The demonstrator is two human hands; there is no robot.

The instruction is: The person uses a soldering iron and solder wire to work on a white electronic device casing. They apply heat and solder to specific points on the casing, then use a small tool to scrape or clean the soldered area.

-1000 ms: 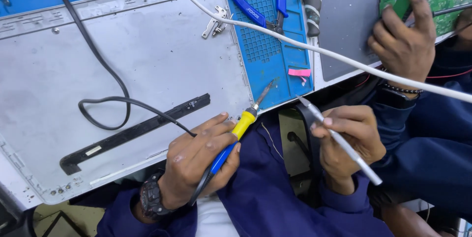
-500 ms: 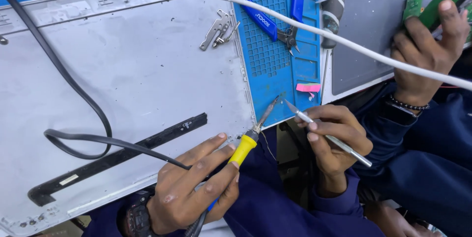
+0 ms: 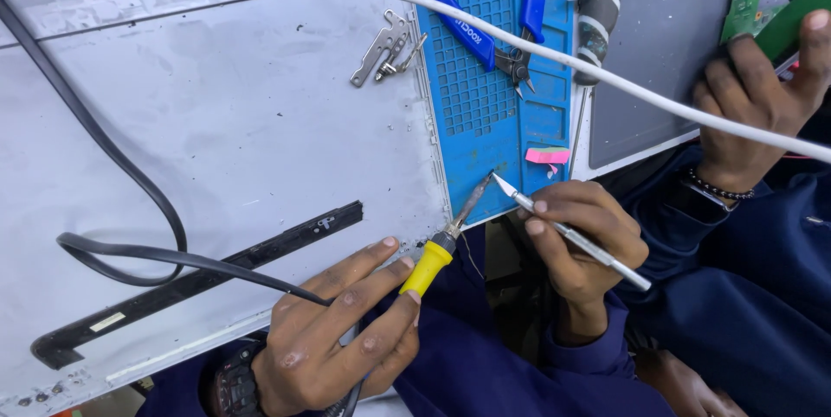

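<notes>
Fingers (image 3: 363, 287) of the left hand (image 3: 333, 343) are wrapped shut around the yellow grip of a soldering iron (image 3: 437, 248), its black cord (image 3: 130, 253) trailing off toward nine o'clock across the grey laptop cover (image 3: 216, 123). The right hand (image 3: 584, 248) pinches a slim craft knife (image 3: 571, 240) closed between thumb and fingers, blade pointing to ten o'clock. The iron's tip and the blade's point come almost together just off the near edge of the blue work mat (image 3: 493, 114), at about one o'clock from the left hand; whether they touch cannot be told, and no part shows between them. Both tools look poised, so the work seems to be at an in-between stage: nothing on the cover appears freshly soldered or cut, a black strip (image 3: 199, 283) lies along it, and small metal brackets (image 3: 385, 49) sit loose at twelve o'clock. At three o'clock a co-worker's hand (image 3: 753, 105) holds a green circuit board (image 3: 783, 19) beneath a white cable (image 3: 537, 49).
</notes>
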